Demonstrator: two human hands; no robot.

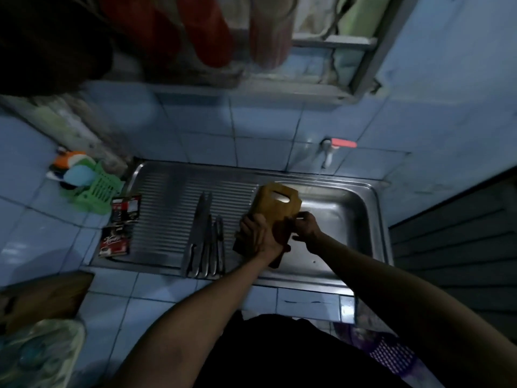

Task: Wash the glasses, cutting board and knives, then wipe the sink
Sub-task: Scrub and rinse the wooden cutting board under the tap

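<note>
One cutting board was held tilted over the sink, gripped by the left hand and pinched at its edge by the right hand; four knives lay left of the sink, on the drainboard

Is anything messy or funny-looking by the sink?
Not really. The knives lie side by side on the ribbed drainboard. The cutting board is tilted over the sink, but only because both hands hold it. Two packets sit on the drainboard's left edge, an odd spot near washing.
</note>
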